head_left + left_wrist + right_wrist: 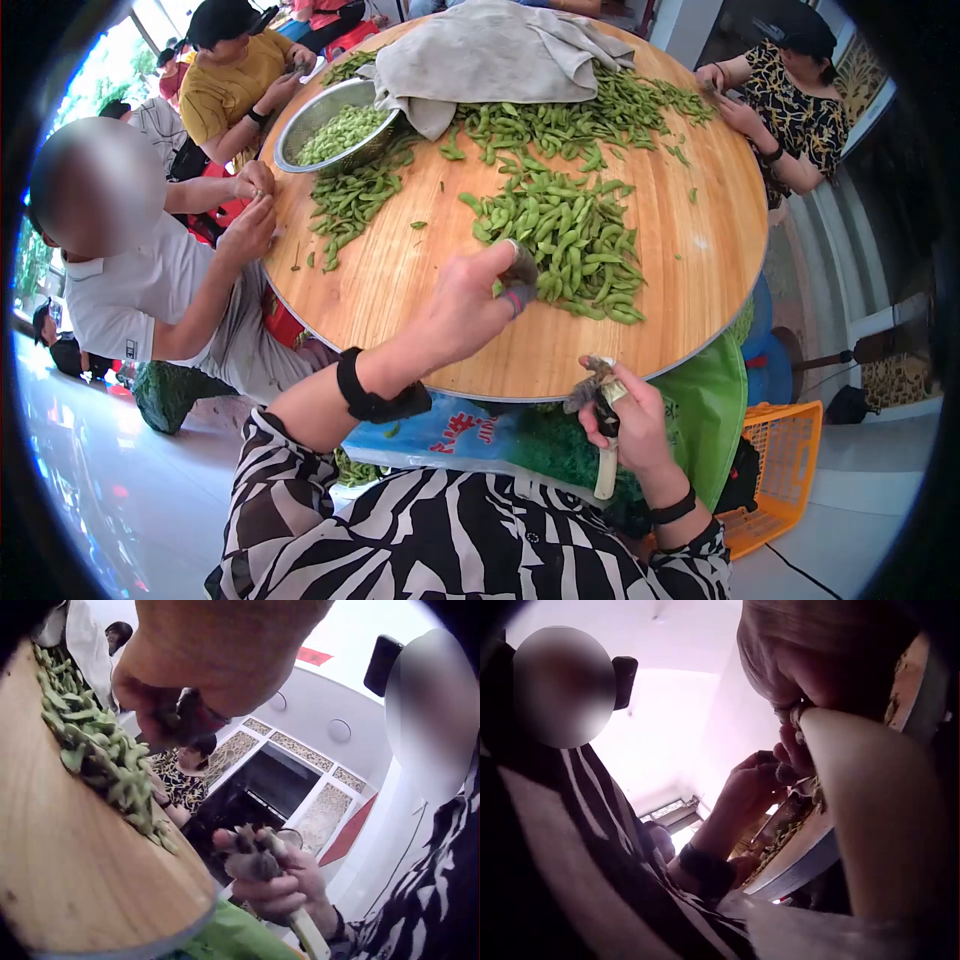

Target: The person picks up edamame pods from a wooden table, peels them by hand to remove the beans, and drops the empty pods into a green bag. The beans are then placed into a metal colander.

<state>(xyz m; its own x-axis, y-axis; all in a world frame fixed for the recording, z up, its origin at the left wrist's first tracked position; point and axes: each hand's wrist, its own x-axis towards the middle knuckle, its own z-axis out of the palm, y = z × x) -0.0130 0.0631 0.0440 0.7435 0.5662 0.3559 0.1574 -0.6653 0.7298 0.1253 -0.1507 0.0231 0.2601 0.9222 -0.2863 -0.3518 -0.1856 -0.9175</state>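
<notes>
My left hand (465, 305) is over the round wooden table (400, 290), fingers bent beside a heap of green soybean pods (570, 235). Dark, stained covers wrap some of its fingertips. In the left wrist view the fingers (169, 720) curl inward in shadow; I cannot tell whether they pinch a pod. Off the table's near edge, my right hand (640, 420) grips a tool with a pale, flat handle (606, 470) pointing down. Grey, worn wraps (590, 385) cover that hand's thumb and fingertips. The tool's other end is hidden in the grip.
A metal colander (345, 125) of shelled beans stands at the far left, beside more pods. A grey cloth (490, 55) covers part of the far pile. Other people sit round the table working with their hands. An orange crate (790, 470) and green bag (705, 400) are below right.
</notes>
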